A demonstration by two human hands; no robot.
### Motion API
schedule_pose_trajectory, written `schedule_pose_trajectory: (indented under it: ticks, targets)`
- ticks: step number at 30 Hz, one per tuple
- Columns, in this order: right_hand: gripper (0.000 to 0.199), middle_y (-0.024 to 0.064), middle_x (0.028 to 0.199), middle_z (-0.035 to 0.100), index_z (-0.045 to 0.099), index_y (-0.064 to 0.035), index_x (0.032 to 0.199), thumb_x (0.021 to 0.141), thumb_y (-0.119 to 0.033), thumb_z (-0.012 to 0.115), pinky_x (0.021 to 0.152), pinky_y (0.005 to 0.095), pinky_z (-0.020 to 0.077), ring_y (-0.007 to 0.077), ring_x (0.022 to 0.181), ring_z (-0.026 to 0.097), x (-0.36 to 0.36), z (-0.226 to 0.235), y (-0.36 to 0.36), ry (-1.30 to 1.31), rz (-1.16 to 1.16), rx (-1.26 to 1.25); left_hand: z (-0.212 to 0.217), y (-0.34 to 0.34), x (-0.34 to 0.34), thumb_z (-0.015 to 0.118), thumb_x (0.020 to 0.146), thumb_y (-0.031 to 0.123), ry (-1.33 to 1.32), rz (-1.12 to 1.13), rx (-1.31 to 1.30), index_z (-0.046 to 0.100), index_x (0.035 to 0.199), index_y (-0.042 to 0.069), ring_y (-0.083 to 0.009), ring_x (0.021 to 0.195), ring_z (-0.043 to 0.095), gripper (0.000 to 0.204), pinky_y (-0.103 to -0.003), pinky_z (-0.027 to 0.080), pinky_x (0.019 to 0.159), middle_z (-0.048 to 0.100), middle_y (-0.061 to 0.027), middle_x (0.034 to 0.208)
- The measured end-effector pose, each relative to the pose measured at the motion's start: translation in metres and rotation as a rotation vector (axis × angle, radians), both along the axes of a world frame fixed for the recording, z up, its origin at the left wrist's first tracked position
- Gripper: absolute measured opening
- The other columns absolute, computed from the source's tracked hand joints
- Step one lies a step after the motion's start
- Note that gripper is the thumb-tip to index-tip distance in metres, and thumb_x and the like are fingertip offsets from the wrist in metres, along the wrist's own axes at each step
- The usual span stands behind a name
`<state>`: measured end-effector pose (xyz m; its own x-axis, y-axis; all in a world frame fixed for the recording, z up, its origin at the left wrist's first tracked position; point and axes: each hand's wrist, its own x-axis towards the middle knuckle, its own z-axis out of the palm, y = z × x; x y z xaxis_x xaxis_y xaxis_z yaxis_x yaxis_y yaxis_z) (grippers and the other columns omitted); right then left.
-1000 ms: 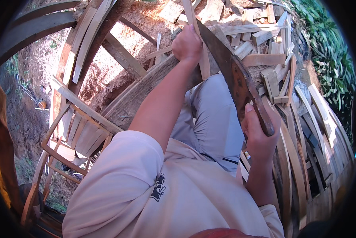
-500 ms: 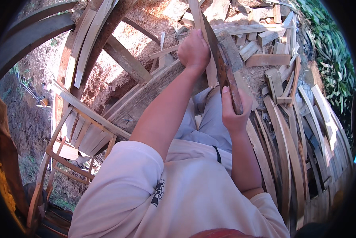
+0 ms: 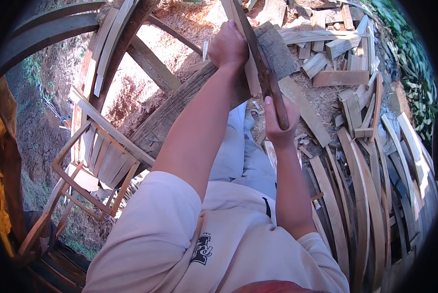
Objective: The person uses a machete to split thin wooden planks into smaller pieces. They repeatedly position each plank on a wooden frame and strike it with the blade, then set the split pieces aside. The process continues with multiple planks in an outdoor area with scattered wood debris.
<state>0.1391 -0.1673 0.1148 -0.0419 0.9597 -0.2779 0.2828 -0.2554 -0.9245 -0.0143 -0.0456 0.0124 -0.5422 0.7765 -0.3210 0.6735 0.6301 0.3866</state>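
Observation:
My right hand (image 3: 286, 122) is wrapped around the brown handle of a handsaw (image 3: 265, 73), its dark, worn blade running up and away toward the top edge. Close beside the blade, my left hand (image 3: 230, 49) is closed on a pale wooden board (image 3: 251, 73). That board lies across a thick weathered beam (image 3: 177, 107) in front of my legs. The far end of the saw reaches the top of the picture, and the blade's teeth are too small to make out. Some of the board is hidden by my left hand and the saw.
Cut offcuts (image 3: 341, 78) lie on sawdust at the far right. Long curved wooden strips (image 3: 358, 195) are stacked at my right. A wooden frame (image 3: 84, 195) stands at the left, with several beams (image 3: 153, 63) behind it. Green leaves (image 3: 399, 53) border the far right.
Both hands, the saw and the board appear slightly farther left and up in the picture. The surroundings have shifted too as the view turned. Both grips are unchanged.

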Motion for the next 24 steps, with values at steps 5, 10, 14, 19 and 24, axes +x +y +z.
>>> schedule_pose_trajectory:
  ticks: [5, 10, 14, 19, 24]
  targets:
    - [0.022, 0.0097, 0.056, 0.051, 0.057, -0.0012, 0.073, 0.093, -0.005, 0.065, 0.049, 0.0353, 0.0413, 0.0199, 0.048, 0.055, -0.009, -0.022, -0.016, 0.069, -0.041, 0.074, -0.012, 0.002, -0.006, 0.031, 0.111, 0.047, 0.005, 0.039, -0.004, 0.072, 0.112, 0.013, -0.0405, 0.097, 0.073, 0.053, -0.054, 0.053, 0.084, 0.077, -0.018, 0.1]
    - [0.013, 0.0166, 0.065, 0.059, 0.059, -0.0001, 0.074, 0.084, -0.001, 0.067, 0.053, 0.0407, 0.0466, 0.0353, 0.053, 0.06, 0.003, -0.025, -0.051, 0.043, 0.006, 0.123, -0.018, 0.003, -0.012, 0.031, 0.11, 0.052, 0.016, 0.088, -0.017, 0.075, 0.112, 0.015, -0.0387, 0.101, 0.073, 0.057, -0.051, 0.054, 0.086, 0.077, -0.0155, 0.104]
    - [0.011, 0.0154, 0.064, 0.057, 0.059, -0.0009, 0.075, 0.084, 0.001, 0.065, 0.052, 0.0417, 0.0455, 0.036, 0.053, 0.059, 0.035, 0.003, -0.11, -0.031, 0.033, 0.107, -0.007, 0.0, -0.007, 0.034, 0.11, 0.043, 0.013, 0.071, 0.053, 0.075, 0.109, 0.013, -0.041, 0.098, 0.073, 0.051, -0.054, 0.054, 0.085, 0.077, -0.019, 0.101]
    - [0.01, 0.0143, 0.067, 0.057, 0.059, 0.0008, 0.078, 0.085, 0.002, 0.066, 0.052, 0.0393, 0.0447, 0.0329, 0.053, 0.059, 0.062, 0.069, -0.141, -0.121, 0.075, 0.008, -0.012, -0.001, 0.0, 0.032, 0.111, 0.045, -0.014, 0.068, 0.051, 0.073, 0.109, 0.01, -0.0398, 0.1, 0.072, 0.054, -0.052, 0.052, 0.09, 0.076, -0.0188, 0.101]
    - [0.005, 0.015, 0.066, 0.059, 0.063, 0.0027, 0.088, 0.086, 0.001, 0.067, 0.051, 0.0389, 0.0462, 0.0328, 0.052, 0.061, 0.059, 0.121, -0.113, -0.139, 0.138, -0.093, -0.004, 0.0, -0.004, 0.03, 0.111, 0.048, 0.055, 0.05, -0.034, 0.072, 0.111, 0.011, -0.041, 0.102, 0.071, 0.056, -0.053, 0.052, 0.091, 0.076, -0.0188, 0.102]
